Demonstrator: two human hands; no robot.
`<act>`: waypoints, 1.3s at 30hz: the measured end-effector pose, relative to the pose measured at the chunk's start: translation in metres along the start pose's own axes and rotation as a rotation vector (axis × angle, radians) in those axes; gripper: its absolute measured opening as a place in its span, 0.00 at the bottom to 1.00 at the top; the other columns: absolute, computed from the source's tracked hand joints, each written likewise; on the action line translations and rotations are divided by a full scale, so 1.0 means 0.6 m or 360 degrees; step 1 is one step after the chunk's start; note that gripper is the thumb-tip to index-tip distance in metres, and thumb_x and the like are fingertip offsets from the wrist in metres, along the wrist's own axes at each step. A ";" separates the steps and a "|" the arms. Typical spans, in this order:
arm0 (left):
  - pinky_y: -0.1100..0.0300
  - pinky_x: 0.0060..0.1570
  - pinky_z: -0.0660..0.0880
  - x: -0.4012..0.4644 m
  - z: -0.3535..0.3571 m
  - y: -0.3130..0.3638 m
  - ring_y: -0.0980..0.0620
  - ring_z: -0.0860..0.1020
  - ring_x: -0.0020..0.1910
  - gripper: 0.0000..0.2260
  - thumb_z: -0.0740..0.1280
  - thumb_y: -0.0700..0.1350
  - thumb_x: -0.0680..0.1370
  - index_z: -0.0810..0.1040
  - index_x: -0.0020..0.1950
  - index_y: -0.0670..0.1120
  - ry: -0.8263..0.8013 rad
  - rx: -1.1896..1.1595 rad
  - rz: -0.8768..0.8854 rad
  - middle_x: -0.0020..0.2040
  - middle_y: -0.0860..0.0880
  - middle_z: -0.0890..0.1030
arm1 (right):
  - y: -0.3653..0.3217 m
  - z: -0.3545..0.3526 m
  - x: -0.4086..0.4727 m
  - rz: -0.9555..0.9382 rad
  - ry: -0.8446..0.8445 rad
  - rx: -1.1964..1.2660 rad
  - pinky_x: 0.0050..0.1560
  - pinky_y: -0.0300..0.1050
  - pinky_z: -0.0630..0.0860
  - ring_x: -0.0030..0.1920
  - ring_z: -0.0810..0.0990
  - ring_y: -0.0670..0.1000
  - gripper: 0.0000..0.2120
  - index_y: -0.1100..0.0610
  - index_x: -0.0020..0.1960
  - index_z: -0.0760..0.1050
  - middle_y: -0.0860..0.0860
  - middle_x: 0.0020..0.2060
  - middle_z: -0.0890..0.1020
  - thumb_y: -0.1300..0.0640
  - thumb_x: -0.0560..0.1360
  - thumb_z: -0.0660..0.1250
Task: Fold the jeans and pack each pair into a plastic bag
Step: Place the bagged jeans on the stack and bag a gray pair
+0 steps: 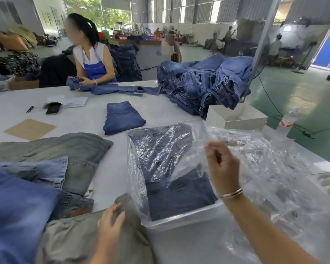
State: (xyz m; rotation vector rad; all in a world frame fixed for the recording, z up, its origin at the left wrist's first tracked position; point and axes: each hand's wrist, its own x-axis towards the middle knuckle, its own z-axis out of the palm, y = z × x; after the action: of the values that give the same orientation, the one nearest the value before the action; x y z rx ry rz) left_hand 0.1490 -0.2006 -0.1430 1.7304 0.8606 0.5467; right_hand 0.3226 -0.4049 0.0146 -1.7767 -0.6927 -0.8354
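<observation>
the right hand (pixel 222 168) pinches the loose flap of a clear plastic bag (pixel 141 180) and lifts it, while a dark folded pair of jeans (pixel 179 197) lies inside that bag on the white table (pixel 95 115) in front of the person. the left hand (pixel 111 223) rests with fingers spread and relaxed, gripping nothing, on grey-green fabric (pixel 80 242) just beside the bag's near left corner. another folded pair (pixel 122 117) lies bare farther up the table, with a heap of blue jeans (pixel 204 82) beyond it to the right.

right hand (pixel 222 168) pinching plastic bag (pixel 179 149), bagged jeans (pixel 179 193)
</observation>
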 end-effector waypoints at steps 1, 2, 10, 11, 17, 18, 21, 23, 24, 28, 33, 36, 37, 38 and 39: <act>0.53 0.65 0.65 -0.010 -0.004 0.030 0.46 0.75 0.57 0.04 0.68 0.41 0.77 0.80 0.51 0.46 0.0001 -0.0299 -0.0025 0.59 0.41 0.80 | -0.039 0.012 -0.021 -0.0112 -0.0073 0.0073 0.26 0.31 0.65 0.24 0.68 0.46 0.12 0.54 0.45 0.75 0.50 0.23 0.72 0.48 0.80 0.58; 0.52 0.61 0.69 -0.017 -0.010 0.065 0.47 0.76 0.53 0.10 0.67 0.53 0.76 0.81 0.47 0.48 -0.0111 -0.0582 -0.0118 0.53 0.44 0.82 | -0.073 0.024 -0.046 -0.0212 -0.0160 0.0146 0.30 0.32 0.66 0.25 0.69 0.45 0.10 0.51 0.45 0.73 0.48 0.24 0.73 0.48 0.80 0.58; 0.57 0.40 0.81 -0.007 -0.170 0.127 0.46 0.84 0.47 0.23 0.59 0.54 0.80 0.76 0.66 0.39 -0.0803 -0.1154 -0.0466 0.50 0.40 0.83 | -0.210 0.113 -0.264 -0.0397 -0.1002 0.0348 0.36 0.35 0.73 0.32 0.74 0.40 0.05 0.48 0.44 0.80 0.43 0.31 0.79 0.56 0.70 0.70; 0.62 0.37 0.80 -0.002 -0.187 0.112 0.51 0.84 0.41 0.17 0.62 0.43 0.80 0.74 0.67 0.38 -0.0541 -0.0889 -0.0345 0.47 0.43 0.84 | -0.212 0.120 -0.282 -0.0313 -0.1177 0.0323 0.38 0.35 0.75 0.34 0.76 0.40 0.08 0.48 0.47 0.81 0.42 0.34 0.80 0.56 0.70 0.70; 0.54 0.45 0.75 0.000 -0.318 0.014 0.47 0.78 0.48 0.22 0.65 0.36 0.78 0.68 0.69 0.51 0.0057 -0.0045 -0.0106 0.57 0.45 0.78 | -0.202 0.118 -0.331 0.0313 -0.1259 0.0320 0.51 0.30 0.69 0.48 0.73 0.41 0.16 0.50 0.56 0.80 0.47 0.52 0.73 0.63 0.71 0.66; 0.53 0.47 0.74 -0.002 -0.339 0.001 0.48 0.78 0.50 0.21 0.65 0.36 0.78 0.68 0.69 0.51 0.0115 0.0010 -0.0066 0.59 0.46 0.78 | -0.196 0.115 -0.333 0.0315 -0.1012 0.0244 0.53 0.32 0.69 0.50 0.73 0.42 0.15 0.51 0.53 0.82 0.48 0.53 0.74 0.64 0.69 0.68; 0.56 0.49 0.74 -0.008 -0.390 -0.022 0.53 0.78 0.52 0.21 0.66 0.37 0.78 0.68 0.68 0.53 0.0185 0.0127 0.0009 0.60 0.50 0.77 | -0.160 0.118 -0.345 0.0675 -0.0551 -0.0117 0.58 0.45 0.67 0.54 0.75 0.57 0.19 0.55 0.52 0.82 0.56 0.55 0.77 0.69 0.65 0.74; 0.53 0.51 0.75 -0.006 -0.417 -0.032 0.53 0.78 0.53 0.22 0.66 0.39 0.78 0.67 0.70 0.54 0.0194 0.0234 -0.0003 0.60 0.52 0.77 | -0.141 0.133 -0.360 0.1238 -0.0711 -0.0071 0.62 0.51 0.67 0.59 0.74 0.61 0.21 0.58 0.59 0.77 0.60 0.58 0.76 0.67 0.67 0.73; 0.53 0.51 0.75 -0.005 -0.428 -0.035 0.53 0.78 0.52 0.23 0.67 0.41 0.78 0.66 0.70 0.54 0.0201 0.0290 -0.0014 0.59 0.53 0.77 | -0.135 0.142 -0.369 0.1527 -0.0815 0.0026 0.65 0.51 0.66 0.61 0.74 0.60 0.24 0.60 0.63 0.74 0.61 0.60 0.75 0.65 0.69 0.73; 0.57 0.51 0.71 -0.001 -0.458 -0.039 0.53 0.75 0.54 0.27 0.69 0.44 0.76 0.64 0.73 0.50 0.0229 0.0513 0.0016 0.63 0.51 0.75 | -0.127 0.186 -0.399 0.2081 -0.1121 0.0342 0.59 0.47 0.70 0.58 0.77 0.56 0.26 0.67 0.67 0.68 0.61 0.59 0.78 0.62 0.73 0.71; 0.49 0.56 0.73 0.014 -0.524 -0.014 0.42 0.74 0.56 0.35 0.72 0.52 0.74 0.60 0.76 0.46 0.0456 0.0994 -0.0086 0.62 0.42 0.69 | -0.159 0.221 -0.412 0.1832 -0.1386 0.0272 0.25 0.31 0.67 0.31 0.73 0.50 0.05 0.64 0.38 0.79 0.55 0.30 0.78 0.65 0.73 0.70; 0.40 0.56 0.69 0.014 -0.541 0.020 0.35 0.70 0.57 0.36 0.79 0.45 0.65 0.71 0.70 0.44 0.0824 0.1728 0.0225 0.62 0.36 0.70 | -0.196 0.243 -0.426 0.1748 -0.1562 0.0241 0.28 0.36 0.68 0.27 0.72 0.47 0.08 0.60 0.36 0.75 0.53 0.27 0.77 0.65 0.73 0.69; 0.39 0.53 0.68 0.008 -0.532 0.032 0.35 0.71 0.56 0.34 0.81 0.40 0.60 0.77 0.65 0.45 0.0896 0.1875 0.0480 0.60 0.36 0.72 | -0.214 0.247 -0.428 0.1738 -0.1589 0.0251 0.32 0.37 0.70 0.31 0.74 0.49 0.05 0.61 0.38 0.75 0.55 0.30 0.79 0.66 0.72 0.70; 0.41 0.51 0.69 0.000 -0.517 0.043 0.37 0.73 0.53 0.31 0.81 0.36 0.56 0.82 0.58 0.47 0.0897 0.1965 0.0733 0.56 0.38 0.75 | -0.232 0.251 -0.428 0.1718 -0.1613 0.0247 0.35 0.37 0.71 0.34 0.75 0.49 0.04 0.61 0.40 0.75 0.55 0.33 0.80 0.66 0.70 0.70; 0.44 0.48 0.70 -0.011 -0.497 0.048 0.39 0.75 0.49 0.27 0.81 0.36 0.54 0.84 0.51 0.50 0.0789 0.2022 0.0912 0.52 0.42 0.78 | -0.247 0.254 -0.430 0.1663 -0.1663 0.0254 0.36 0.36 0.70 0.35 0.76 0.48 0.05 0.60 0.42 0.74 0.53 0.35 0.80 0.65 0.69 0.70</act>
State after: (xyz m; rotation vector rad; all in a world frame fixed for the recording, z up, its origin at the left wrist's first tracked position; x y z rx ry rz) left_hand -0.0623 -0.0274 -0.0202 3.1374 1.1679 0.9326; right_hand 0.0878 -0.2321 -0.1491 -1.9915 -0.3128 0.8801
